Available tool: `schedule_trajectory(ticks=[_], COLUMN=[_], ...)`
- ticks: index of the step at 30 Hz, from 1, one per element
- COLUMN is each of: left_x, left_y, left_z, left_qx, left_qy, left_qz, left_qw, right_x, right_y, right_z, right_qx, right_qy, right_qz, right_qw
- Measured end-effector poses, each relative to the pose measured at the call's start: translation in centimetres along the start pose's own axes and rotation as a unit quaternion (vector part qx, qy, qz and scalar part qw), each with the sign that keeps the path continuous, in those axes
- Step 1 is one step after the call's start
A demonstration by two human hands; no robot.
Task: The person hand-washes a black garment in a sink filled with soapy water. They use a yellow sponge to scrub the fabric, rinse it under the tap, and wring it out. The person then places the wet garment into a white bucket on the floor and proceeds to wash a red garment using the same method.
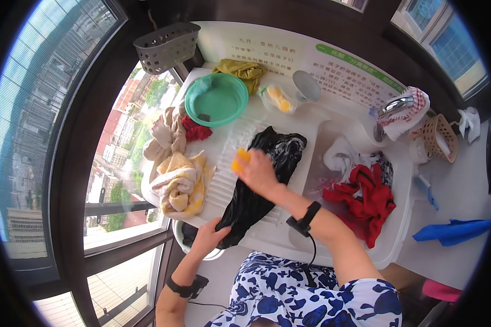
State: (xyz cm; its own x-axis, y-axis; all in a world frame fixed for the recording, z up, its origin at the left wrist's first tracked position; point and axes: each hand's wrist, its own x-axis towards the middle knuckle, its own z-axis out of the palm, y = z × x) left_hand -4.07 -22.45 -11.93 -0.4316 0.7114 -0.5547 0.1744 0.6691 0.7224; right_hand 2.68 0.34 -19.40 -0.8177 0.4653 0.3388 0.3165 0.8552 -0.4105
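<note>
A wet black garment (251, 200) lies lengthwise over the ribbed washboard (225, 180) of a white laundry sink, with suds on its far end. My right hand (260, 171) grips a yellow-orange bar of soap (240, 161) over the garment's middle. My left hand (212, 237) holds the garment's near end at the sink's front edge. In the basin to the right, a red cloth (362, 196) and a white cloth (339, 157) lie in water beside a dark sudsy piece.
Left of the washboard are a yellow-and-white towel (182, 184), a beige cloth (167, 135), a small red cloth (196, 128) and a green basin (217, 100). A chrome faucet (395, 107) stands behind the basin. A blue cloth (450, 232) lies on the right counter.
</note>
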Motion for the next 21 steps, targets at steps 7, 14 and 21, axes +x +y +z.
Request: schedule_trajectory(ticks=[7, 14, 21], left_x=[-3.1, -1.2, -2.0], left_y=[-3.2, -2.2, -1.7], left_z=[-2.6, -2.8, -3.7], left_qx=[-0.018, -0.113, -0.106], left_qy=[-0.015, -0.037, -0.03], left_qz=[-0.082, -0.096, -0.076], left_qw=[0.996, 0.988, 0.991], right_x=[1.2, 1.1, 5.5], right_y=[3.2, 3.9, 10.0], right_z=[4.2, 4.4, 5.1], right_qx=[-0.137, -0.104, -0.119], right_qy=[-0.021, -0.077, 0.017], right_qz=[-0.007, 0.018, 0.215], right_qw=[0.99, 0.991, 0.969])
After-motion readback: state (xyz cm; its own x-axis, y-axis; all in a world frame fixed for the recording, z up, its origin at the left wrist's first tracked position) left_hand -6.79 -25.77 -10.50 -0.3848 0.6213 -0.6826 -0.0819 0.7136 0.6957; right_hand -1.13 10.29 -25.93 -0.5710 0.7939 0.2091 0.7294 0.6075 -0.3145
